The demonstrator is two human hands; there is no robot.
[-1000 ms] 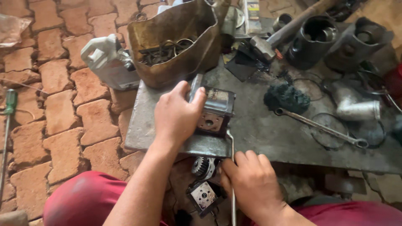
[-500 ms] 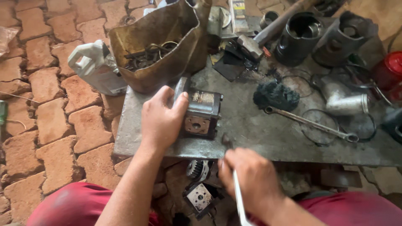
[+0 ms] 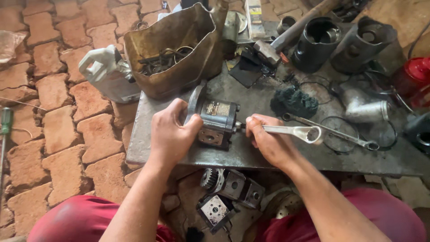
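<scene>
We hold pump body (image 3: 217,122) at frame centre on steel plate (image 3: 251,154). Left hand (image 3: 172,134) clamped round flange end, steadying. Right hand (image 3: 268,141) closed on spanner (image 3: 293,131), head set at bolt on pump's right face. We judge bolt work under way: housing not yet split, second pump (image 3: 228,190) lies at lower centre. Cast metal, oily, blocky; spanner bright, smooth.

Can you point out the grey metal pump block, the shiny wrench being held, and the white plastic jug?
Grey metal pump block (image 3: 218,121), head view, on its top face.
Shiny ring wrench (image 3: 295,131), head view, mid-shaft.
White plastic jug (image 3: 107,74), head view, on its side.
</scene>
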